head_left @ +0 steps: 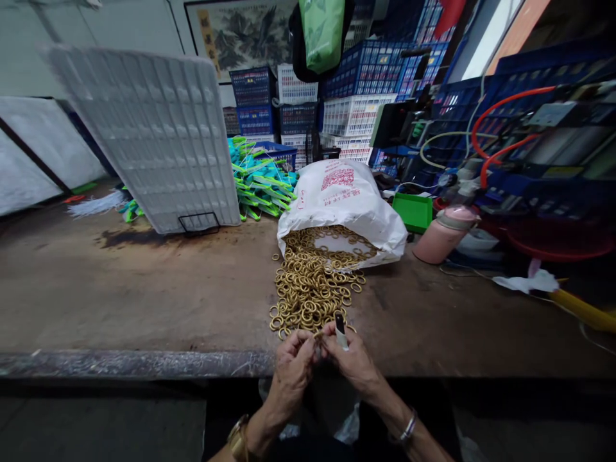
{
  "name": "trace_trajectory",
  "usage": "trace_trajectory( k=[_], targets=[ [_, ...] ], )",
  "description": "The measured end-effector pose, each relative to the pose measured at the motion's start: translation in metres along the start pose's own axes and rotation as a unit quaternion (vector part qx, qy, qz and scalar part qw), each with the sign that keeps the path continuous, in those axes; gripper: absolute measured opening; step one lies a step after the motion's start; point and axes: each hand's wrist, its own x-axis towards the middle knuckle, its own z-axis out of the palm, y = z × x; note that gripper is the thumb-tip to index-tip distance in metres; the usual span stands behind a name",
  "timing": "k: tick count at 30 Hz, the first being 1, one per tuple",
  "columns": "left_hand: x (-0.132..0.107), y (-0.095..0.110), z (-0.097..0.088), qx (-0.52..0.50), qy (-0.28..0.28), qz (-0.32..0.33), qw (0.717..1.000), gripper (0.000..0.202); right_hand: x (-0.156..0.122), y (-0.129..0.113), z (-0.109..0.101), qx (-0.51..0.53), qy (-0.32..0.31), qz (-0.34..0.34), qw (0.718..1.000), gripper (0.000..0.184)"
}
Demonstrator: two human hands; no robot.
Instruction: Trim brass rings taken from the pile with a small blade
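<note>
My left hand (294, 359) is closed at the table's front edge, its fingertips pinching a small gold-coloured ring (318, 334). Close beside it, my right hand (353, 360) has its fingertips at the same ring. A small hand tool (341, 332) with a dark end and a pale body is gripped in my right hand; its working end is hidden. Just beyond both hands lies a heap of gold-coloured rings (310, 289). It spills from the mouth of a white woven sack (344, 208) with red print, lying on its side.
A grey compartment tray (158, 138) leans upright in a black wire stand (199, 223) at left. Green and blue plastic pieces (262, 183) are piled behind. On the right are a green tray (412, 213), a pink bottle (445, 236) and a machine with orange hoses (486, 128). Crates (359, 115) are stacked behind.
</note>
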Motion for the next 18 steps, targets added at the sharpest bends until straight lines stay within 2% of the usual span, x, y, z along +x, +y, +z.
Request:
trace_trajectory(
  k=[3, 6, 8, 10, 13, 15, 18],
  targets=[
    [-0.001, 0.001, -0.005, 0.053, 0.01, 0.061, 0.997, 0.025, 0.001, -0.005, 0.003, -0.042, -0.003, -0.016, 0.999, 0.029],
    [-0.003, 0.001, -0.011, 0.148, 0.019, 0.129, 0.98, 0.019, 0.001, -0.013, 0.005, -0.094, 0.012, -0.019, 0.995, 0.031],
    [-0.004, 0.002, -0.012, 0.175, 0.013, 0.15, 0.973, 0.018, 0.002, -0.015, 0.006, -0.104, 0.02, -0.008, 0.994, 0.03],
    [-0.005, 0.002, -0.013, 0.156, 0.002, 0.126, 0.98, 0.02, 0.003, -0.014, 0.008, -0.1, 0.024, 0.006, 0.995, 0.028],
    [-0.005, 0.002, -0.013, 0.085, -0.03, 0.025, 0.996, 0.027, 0.004, -0.011, 0.009, -0.097, 0.032, 0.009, 0.995, 0.023],
    [-0.005, 0.0, -0.015, 0.042, -0.059, -0.033, 0.997, 0.03, 0.004, -0.01, 0.01, -0.096, 0.032, 0.006, 0.995, 0.021],
    [-0.005, -0.003, -0.017, -0.01, -0.084, -0.06, 0.995, 0.031, 0.003, -0.01, 0.011, -0.074, 0.028, 0.012, 0.997, 0.021]
  ],
)
